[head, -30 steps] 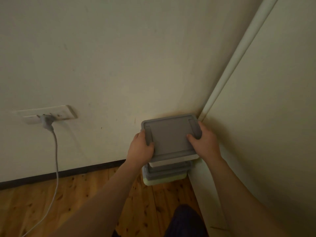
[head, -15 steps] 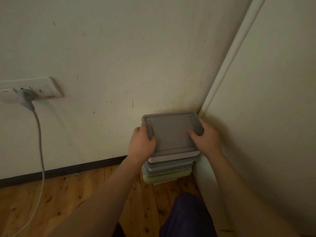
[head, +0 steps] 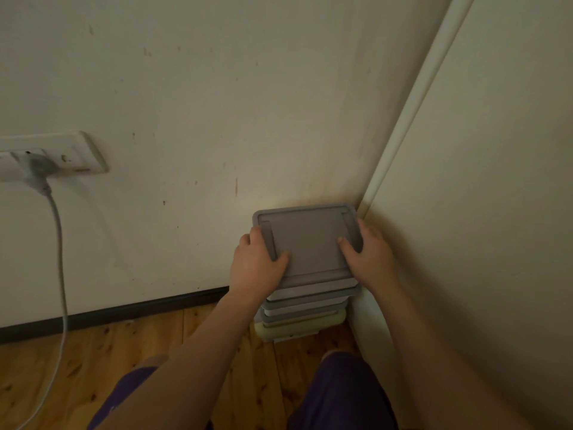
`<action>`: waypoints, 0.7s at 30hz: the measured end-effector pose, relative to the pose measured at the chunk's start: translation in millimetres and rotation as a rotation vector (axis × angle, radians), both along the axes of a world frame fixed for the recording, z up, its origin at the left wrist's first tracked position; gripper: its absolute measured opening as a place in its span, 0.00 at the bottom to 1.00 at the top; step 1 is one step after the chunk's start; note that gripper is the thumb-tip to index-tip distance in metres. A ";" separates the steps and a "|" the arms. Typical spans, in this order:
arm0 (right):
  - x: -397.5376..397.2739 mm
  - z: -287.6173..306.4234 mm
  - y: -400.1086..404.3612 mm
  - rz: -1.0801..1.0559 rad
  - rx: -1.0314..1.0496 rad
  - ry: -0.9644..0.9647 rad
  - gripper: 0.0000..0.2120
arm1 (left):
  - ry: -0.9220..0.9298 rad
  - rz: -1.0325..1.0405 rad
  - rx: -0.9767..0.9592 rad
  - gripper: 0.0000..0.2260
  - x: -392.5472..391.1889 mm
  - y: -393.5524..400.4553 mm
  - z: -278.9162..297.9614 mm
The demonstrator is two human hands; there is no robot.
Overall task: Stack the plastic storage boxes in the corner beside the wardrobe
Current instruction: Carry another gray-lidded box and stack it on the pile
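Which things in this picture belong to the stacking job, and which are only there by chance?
Part of the job:
- top grey box, held by left hand and right hand
- stack of boxes beneath it
- wardrobe beside the corner

Only lying about:
- wall socket
- grey plug and its cable
- wooden floor
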State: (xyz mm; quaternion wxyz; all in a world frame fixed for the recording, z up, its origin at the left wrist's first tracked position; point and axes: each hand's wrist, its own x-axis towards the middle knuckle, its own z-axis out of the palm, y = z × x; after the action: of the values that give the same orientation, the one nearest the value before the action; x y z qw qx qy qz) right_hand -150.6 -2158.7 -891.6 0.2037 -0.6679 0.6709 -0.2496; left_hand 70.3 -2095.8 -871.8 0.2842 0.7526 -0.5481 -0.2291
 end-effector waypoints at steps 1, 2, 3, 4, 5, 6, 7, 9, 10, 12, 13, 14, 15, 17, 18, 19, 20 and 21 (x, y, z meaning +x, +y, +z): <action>0.5 -0.4 1.5 -0.004 -0.002 0.019 0.34 | -0.001 -0.001 0.004 0.34 -0.8 -0.4 -1.0; 0.8 -1.5 2.2 -0.005 -0.005 0.033 0.34 | -0.002 -0.003 0.003 0.36 -1.7 -0.4 -2.7; 1.3 -1.2 3.3 -0.006 -0.003 0.043 0.34 | -0.002 -0.004 0.002 0.36 -2.4 0.2 -3.9; 1.7 -1.1 3.6 -0.007 0.001 0.049 0.34 | 0.001 -0.008 0.000 0.37 -3.1 1.0 -5.2; 1.9 -0.5 4.5 -0.006 0.006 0.056 0.34 | 0.003 -0.013 -0.001 0.37 -3.5 2.3 -6.9; 2.6 0.1 5.4 -0.006 0.013 0.061 0.34 | 0.001 -0.021 -0.004 0.37 -3.4 3.6 -8.8; 3.1 1.1 6.4 -0.008 0.020 0.065 0.34 | -0.004 -0.031 -0.006 0.38 -3.0 4.8 -10.2; 4.1 1.6 8.5 -0.010 0.026 0.073 0.34 | 0.001 -0.045 -0.004 0.38 -1.5 6.6 -12.8; 4.1 2.0 9.9 -0.012 0.024 0.076 0.34 | 0.015 -0.049 -0.002 0.39 -1.3 7.1 -13.9; 3.2 1.9 12.1 -0.010 0.031 0.077 0.34 | 0.040 -0.050 0.005 0.39 -1.9 8.1 -15.1; 3.0 2.3 14.1 -0.012 0.037 0.075 0.33 | 0.047 -0.050 0.006 0.39 -2.1 8.8 -15.4; 2.5 2.6 15.6 -0.014 0.040 0.075 0.33 | 0.055 -0.049 0.006 0.38 -2.2 8.9 -15.3; 2.2 2.9 16.4 -0.015 0.045 0.071 0.33 | 0.064 -0.048 0.010 0.38 -2.3 8.6 -15.3; 2.0 5.6 17.7 -0.013 0.051 0.070 0.34 | 0.086 -0.052 0.012 0.38 -1.4 8.5 -14.0; 1.5 6.6 17.6 -0.010 0.049 0.076 0.34 | 0.088 -0.055 0.011 0.38 -0.6 8.2 -13.2; 1.2 9.1 16.8 -0.007 0.045 0.087 0.33 | 0.086 -0.057 0.009 0.38 0.6 7.4 -10.7; 0.6 10.7 15.8 -0.007 0.039 0.101 0.33 | 0.081 -0.056 0.007 0.37 1.6 6.7 -9.1; 0.0 13.3 15.1 -0.013 0.031 0.112 0.33 | 0.076 -0.053 0.003 0.37 2.6 6.2 -6.6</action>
State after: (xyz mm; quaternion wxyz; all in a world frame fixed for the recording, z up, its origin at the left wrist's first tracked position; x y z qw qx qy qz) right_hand -150.6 -2143.6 -878.3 0.1748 -0.6732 0.6894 -0.2026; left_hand 72.9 -2089.6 -878.5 0.2975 0.7290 -0.5563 -0.2655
